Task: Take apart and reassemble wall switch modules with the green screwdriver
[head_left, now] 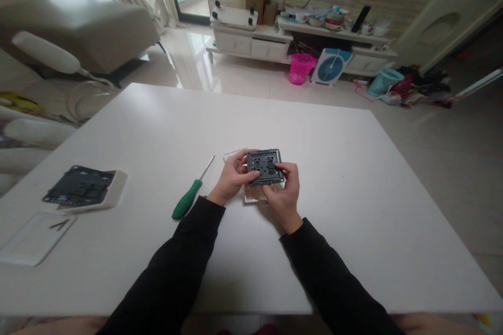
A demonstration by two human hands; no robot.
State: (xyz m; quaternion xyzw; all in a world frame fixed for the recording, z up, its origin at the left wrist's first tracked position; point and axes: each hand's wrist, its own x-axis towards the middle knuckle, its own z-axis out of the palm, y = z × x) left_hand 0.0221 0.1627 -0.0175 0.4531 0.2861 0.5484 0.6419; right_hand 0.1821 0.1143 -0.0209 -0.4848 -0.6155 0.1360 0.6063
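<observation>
Between my two hands is a dark grey square switch plate (264, 166) with two small black mechanisms in its middle. My left hand (232, 174) grips its left side, thumb on the face. My right hand (286, 191) holds the lower right corner, thumb and fingers against the plate. Under it on the table lies a clear plastic piece (254, 196), partly hidden by the hands and the plate. Left of my left hand rests a screwdriver (187, 199) with a green handle, its metal tip pointing away from me.
At the table's left, another dark plate (76, 186) leans on a white box (117, 188). In front of it lies a white cover (37, 241) with small screws (58, 225) on it. Beyond the white table (334, 131) stand a pink basket (301, 68) and a fan (330, 67).
</observation>
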